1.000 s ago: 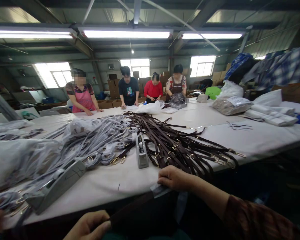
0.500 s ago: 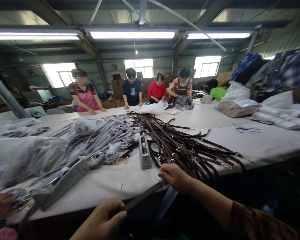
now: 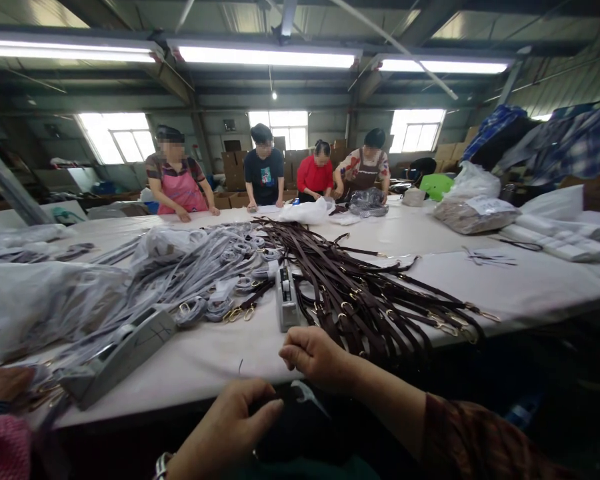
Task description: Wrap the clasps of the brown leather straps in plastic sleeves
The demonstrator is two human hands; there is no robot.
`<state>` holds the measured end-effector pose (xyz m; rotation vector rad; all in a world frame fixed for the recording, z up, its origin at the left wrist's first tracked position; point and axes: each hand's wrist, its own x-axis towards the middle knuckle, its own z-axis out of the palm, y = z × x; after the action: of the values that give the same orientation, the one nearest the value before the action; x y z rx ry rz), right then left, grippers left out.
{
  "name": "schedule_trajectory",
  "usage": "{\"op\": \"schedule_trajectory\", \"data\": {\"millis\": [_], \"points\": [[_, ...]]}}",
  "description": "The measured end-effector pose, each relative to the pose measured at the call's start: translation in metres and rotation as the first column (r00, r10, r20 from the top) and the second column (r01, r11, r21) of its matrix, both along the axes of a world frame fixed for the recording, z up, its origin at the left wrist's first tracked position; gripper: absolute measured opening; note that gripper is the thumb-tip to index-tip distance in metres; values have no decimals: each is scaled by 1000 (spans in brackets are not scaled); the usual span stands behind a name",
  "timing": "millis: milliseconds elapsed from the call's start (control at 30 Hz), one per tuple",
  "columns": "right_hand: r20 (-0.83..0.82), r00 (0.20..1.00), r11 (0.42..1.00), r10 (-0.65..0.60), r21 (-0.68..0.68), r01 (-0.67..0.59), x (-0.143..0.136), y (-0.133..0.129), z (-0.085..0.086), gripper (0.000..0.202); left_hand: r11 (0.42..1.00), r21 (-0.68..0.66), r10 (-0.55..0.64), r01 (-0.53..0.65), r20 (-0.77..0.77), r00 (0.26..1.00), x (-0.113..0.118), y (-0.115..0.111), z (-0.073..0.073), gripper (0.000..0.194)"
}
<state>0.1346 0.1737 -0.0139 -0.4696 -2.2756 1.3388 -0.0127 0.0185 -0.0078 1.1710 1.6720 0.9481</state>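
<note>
Both my hands sit low at the near edge of the worktop [image 3: 220, 360]. My left hand [image 3: 230, 427] is palm down, wrist bent, fingers [image 3: 267, 408] curled over a dark strap [image 3: 285, 400], which is mostly hidden below the edge. My right hand [image 3: 315, 353] comes in from the right, forearm angled up across the edge, fingers clenched on the strap's other end, where a pale plastic scrap [image 3: 305, 393] hangs. Just beyond: a tape dispenser [image 3: 286, 300] and a pile of brown straps [image 3: 360, 293]. Another person's hand [image 3: 0, 383] rests at far left.
</note>
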Motion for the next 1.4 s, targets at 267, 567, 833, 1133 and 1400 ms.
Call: {"op": "schedule_trajectory", "data": {"millis": [267, 567, 833, 1133, 1400], "points": [[0, 953, 885, 304, -371, -282, 16, 5, -59, 56, 997, -36, 72, -67, 162, 984, -15, -15, -40, 47], [302, 953, 990, 41, -141, 3, -12, -18, -49, 25, 991, -12, 135, -135, 174, 976, -11, -27, -39, 44], [440, 894, 995, -81, 88, 46, -24, -33, -48, 13, 993, 2, 116, -117, 80, 990, -5, -30, -46, 44], [286, 957, 998, -52, 37, 43, -25, -46, -33, 12, 981, 29, 190, -190, 21, 982, 0, -21, -50, 38], [236, 972, 996, -22, 84, 2, -26, -51, -44, 10, 944, -97, 327, -316, 402, 855, 2, -19, -59, 46]]}}
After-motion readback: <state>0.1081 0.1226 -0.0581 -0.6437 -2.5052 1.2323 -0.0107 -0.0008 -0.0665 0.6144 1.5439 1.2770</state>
